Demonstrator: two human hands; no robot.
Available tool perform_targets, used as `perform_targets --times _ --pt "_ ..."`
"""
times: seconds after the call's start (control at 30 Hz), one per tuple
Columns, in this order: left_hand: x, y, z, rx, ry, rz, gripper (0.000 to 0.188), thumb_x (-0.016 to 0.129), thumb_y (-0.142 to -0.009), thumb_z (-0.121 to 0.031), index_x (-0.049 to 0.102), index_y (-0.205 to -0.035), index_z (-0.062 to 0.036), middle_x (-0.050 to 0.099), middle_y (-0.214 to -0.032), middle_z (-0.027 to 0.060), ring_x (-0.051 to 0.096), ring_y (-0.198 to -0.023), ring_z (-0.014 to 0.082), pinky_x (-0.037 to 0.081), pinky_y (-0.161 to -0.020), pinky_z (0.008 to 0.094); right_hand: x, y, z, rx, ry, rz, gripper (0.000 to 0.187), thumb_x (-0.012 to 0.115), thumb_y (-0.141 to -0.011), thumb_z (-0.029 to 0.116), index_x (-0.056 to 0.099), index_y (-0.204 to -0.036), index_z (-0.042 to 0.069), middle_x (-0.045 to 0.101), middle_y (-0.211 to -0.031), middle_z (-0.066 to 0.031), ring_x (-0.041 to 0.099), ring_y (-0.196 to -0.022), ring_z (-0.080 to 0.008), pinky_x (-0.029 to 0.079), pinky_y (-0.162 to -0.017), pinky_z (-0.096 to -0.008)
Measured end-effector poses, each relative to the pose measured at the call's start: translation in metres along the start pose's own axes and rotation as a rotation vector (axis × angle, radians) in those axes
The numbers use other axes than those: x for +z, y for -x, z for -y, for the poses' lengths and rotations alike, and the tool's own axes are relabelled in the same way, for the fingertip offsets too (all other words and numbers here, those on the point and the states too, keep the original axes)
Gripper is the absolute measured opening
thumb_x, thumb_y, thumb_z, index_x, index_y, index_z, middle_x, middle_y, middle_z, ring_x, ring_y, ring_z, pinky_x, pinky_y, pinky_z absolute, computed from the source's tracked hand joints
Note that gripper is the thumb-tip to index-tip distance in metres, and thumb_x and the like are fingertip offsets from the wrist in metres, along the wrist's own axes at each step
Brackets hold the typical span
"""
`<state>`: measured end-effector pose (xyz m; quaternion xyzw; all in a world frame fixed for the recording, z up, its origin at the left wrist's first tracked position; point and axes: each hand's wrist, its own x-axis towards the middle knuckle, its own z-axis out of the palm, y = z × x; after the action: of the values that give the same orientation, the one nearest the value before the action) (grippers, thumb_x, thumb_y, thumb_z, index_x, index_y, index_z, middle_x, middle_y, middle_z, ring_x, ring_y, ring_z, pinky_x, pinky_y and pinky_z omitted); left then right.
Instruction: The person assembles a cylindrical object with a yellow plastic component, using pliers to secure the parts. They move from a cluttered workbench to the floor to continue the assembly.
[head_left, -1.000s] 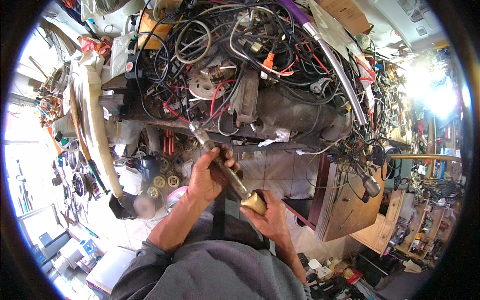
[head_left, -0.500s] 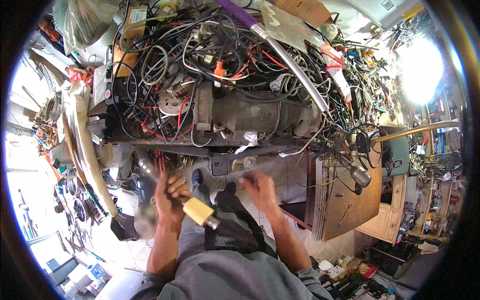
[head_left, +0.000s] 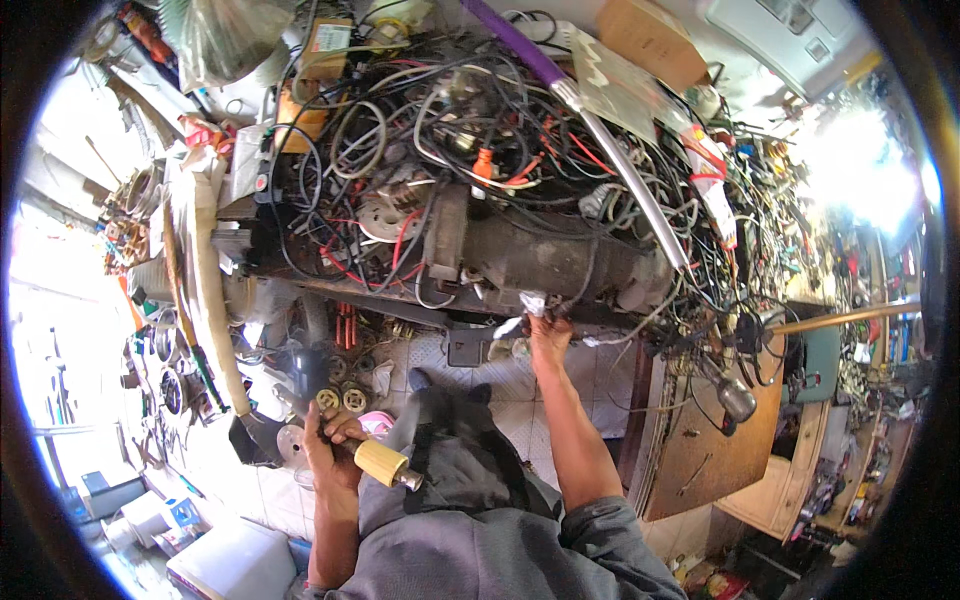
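Note:
My left hand (head_left: 332, 446) is closed around a metal tool with a pale yellow wooden-looking handle (head_left: 381, 463). The handle is cylindrical, and a short shiny metal end pokes out of it toward my lap. Beyond my fingers the tool's other end is partly hidden. My right arm stretches forward to the bench's front edge. There my right hand (head_left: 549, 338) has its fingers bunched against a crumpled white scrap (head_left: 533, 303), paper or cloth, in front of a large dirty metal housing (head_left: 540, 250). The fingertips are small and partly hidden.
Tangled cables (head_left: 400, 130) cover the bench, with a purple-and-silver tube (head_left: 630, 160) lying across them. A brown wooden panel (head_left: 715, 440) stands at the right, below a hanging metal cylinder (head_left: 737, 402). Long pale strips (head_left: 203, 270) lean at the left. White boxes (head_left: 235, 560) stand lower left.
My right hand has moved forward from above my lap to the white scrap at the bench edge. The left hand keeps its tool and is slightly lower. The whole view has shifted.

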<state>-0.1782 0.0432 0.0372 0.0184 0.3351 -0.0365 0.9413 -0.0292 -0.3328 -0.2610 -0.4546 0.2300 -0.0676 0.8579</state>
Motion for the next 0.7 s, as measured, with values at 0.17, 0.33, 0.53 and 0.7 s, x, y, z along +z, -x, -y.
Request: perform_targets --times 0.17,0.33,0.53,0.7 --pt "0.015 0.002 -0.013 0.134 -0.084 -0.105 0.033 0.064 -0.102 -0.036 0.057 -0.079 -0.013 0.046 -0.06 -0.0077 0.043 -0.052 0.0069 0.046 -0.058 0.0245 0.076 0.043 0.061 0.077 0.296 -0.226 0.015 0.078 -0.092 0.01 0.07 -0.102 0.002 0.072 -0.086 -0.0076 0.07 -0.07 -0.0182 0.057 -0.058 -0.0333" --pt "0.014 -0.01 -0.03 0.08 -0.017 -0.072 0.035 0.064 -0.102 -0.038 0.058 -0.08 -0.0126 0.045 -0.06 -0.0084 0.043 -0.052 0.0071 0.047 -0.059 0.0249 0.07 0.041 0.067 -0.003 0.288 -0.246 0.014 0.076 -0.093 0.008 0.07 -0.104 0.003 0.072 -0.089 -0.0086 0.07 -0.073 -0.019 0.059 -0.062 -0.0342" --pt "0.006 -0.014 -0.057 0.065 -0.016 -0.016 0.032 0.065 -0.103 -0.038 0.058 -0.083 -0.0137 0.042 -0.063 -0.0067 0.043 -0.056 0.0075 0.05 -0.064 0.0274 0.075 0.045 0.069 -0.019 0.363 -0.253 0.017 0.077 -0.092 0.006 0.07 -0.106 0.003 0.072 -0.092 -0.0064 0.068 -0.074 -0.0172 0.06 -0.065 -0.0336" --pt "0.005 -0.009 -0.064 0.065 0.024 0.01 0.031 0.065 -0.102 -0.037 0.057 -0.084 -0.0134 0.042 -0.063 -0.0068 0.044 -0.055 0.0075 0.05 -0.064 0.0272 0.069 0.033 0.065 0.022 0.48 -0.362 0.018 0.077 -0.092 0.007 0.069 -0.106 0.001 0.071 -0.092 -0.0085 0.068 -0.074 -0.0179 0.061 -0.065 -0.0345"
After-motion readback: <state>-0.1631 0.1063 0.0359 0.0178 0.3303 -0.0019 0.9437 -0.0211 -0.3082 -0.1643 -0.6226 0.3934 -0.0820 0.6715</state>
